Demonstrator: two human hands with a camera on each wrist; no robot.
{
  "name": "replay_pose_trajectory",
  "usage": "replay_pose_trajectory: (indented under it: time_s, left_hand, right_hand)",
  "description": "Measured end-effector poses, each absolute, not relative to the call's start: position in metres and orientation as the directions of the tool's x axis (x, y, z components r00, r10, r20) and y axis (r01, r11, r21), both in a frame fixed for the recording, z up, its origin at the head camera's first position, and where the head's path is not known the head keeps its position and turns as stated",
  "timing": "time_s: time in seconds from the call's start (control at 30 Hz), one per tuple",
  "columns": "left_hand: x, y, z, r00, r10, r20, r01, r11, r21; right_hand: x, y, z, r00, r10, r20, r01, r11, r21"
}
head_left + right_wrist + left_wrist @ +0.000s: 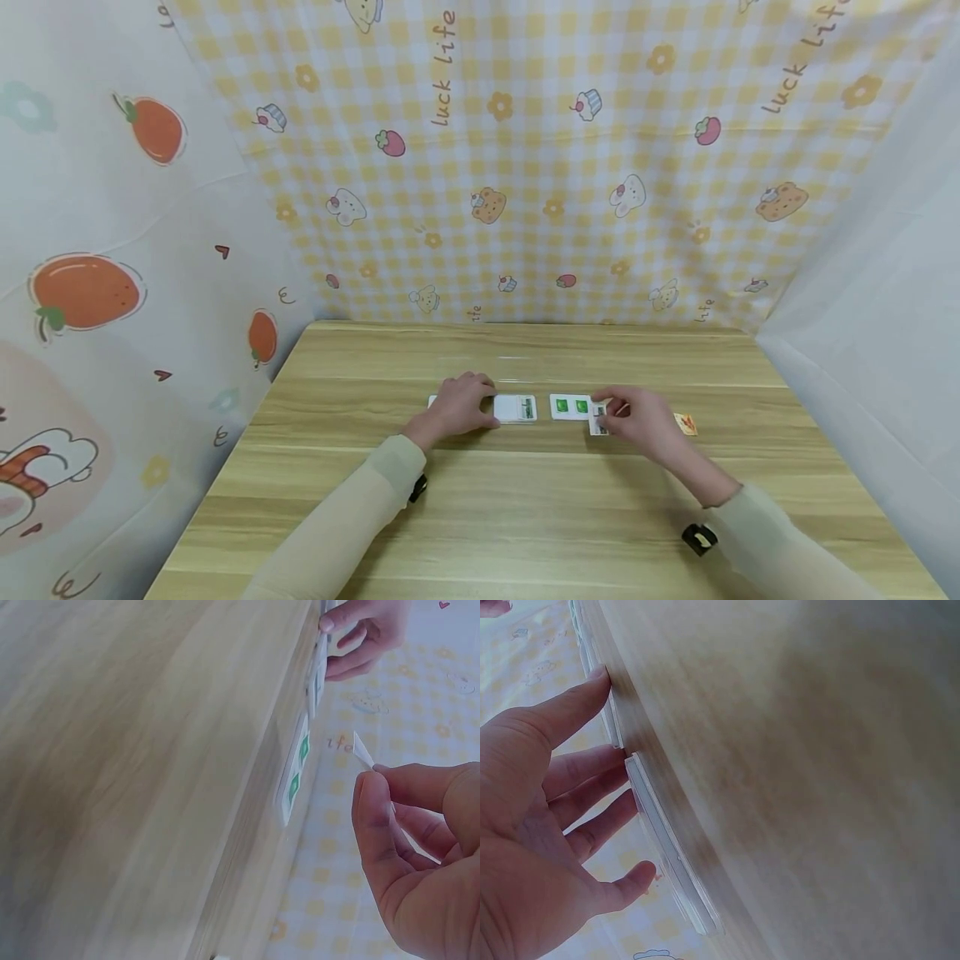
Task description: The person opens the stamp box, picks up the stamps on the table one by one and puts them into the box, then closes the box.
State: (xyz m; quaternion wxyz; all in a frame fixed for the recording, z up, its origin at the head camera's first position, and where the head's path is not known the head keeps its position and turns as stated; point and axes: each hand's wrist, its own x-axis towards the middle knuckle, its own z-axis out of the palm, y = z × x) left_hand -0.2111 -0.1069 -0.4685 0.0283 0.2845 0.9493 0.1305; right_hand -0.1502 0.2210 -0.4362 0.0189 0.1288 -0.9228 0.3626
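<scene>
My left hand (461, 402) spans a flat white card holder (506, 408), thumb at its near edge and fingertips at its far edge. A small picture card (527, 407) lies at that holder's right end. Another white holder (671, 847) lies to its left, mostly hidden by the hand in the head view. My right hand (637, 421) pinches a small picture card (597, 422) between thumb and fingertips, overlapping the right end of a white holder with two green pictures (572, 407). In the right wrist view the pinched card (363, 752) appears edge-on.
On the wooden table (510, 508) an orange picture card (686, 424) lies to the right of my right hand, partly hidden by it. A yellow checked curtain (525, 208) hangs at the table's back edge, and white cloths hang on both sides.
</scene>
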Motion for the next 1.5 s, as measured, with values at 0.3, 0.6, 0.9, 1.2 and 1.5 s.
replay_pose_trajectory:
  time_s: [0.3,0.6,0.9,1.2,1.5]
  left_hand:
    - [-0.212,-0.107,-0.47,-0.84,0.542,0.019,0.528,0.809,0.256]
    - [-0.212,-0.106,-0.471,-0.842,0.54,0.013,0.524,0.81,0.264]
    - [-0.212,-0.107,-0.47,-0.843,0.538,0.012,0.522,0.812,0.262]
    - [-0.212,-0.106,-0.468,-0.842,0.539,0.011,0.523,0.811,0.262]
    - [-0.214,-0.106,-0.469,-0.841,0.542,0.009,0.527,0.814,0.243]
  right_hand:
    - [-0.161,0.195,-0.432,-0.958,-0.251,0.142,-0.279,0.68,-0.678]
    - [-0.176,0.168,-0.43,-0.953,-0.272,0.136,-0.288,0.66,-0.694]
    - [-0.192,0.136,-0.426,-0.95,-0.295,0.107,-0.276,0.626,-0.73]
    - [-0.201,0.11,-0.434,-0.958,-0.271,0.096,-0.257,0.66,-0.705]
    - [-0.205,0.095,-0.446,-0.951,-0.289,0.107,-0.281,0.675,-0.682]
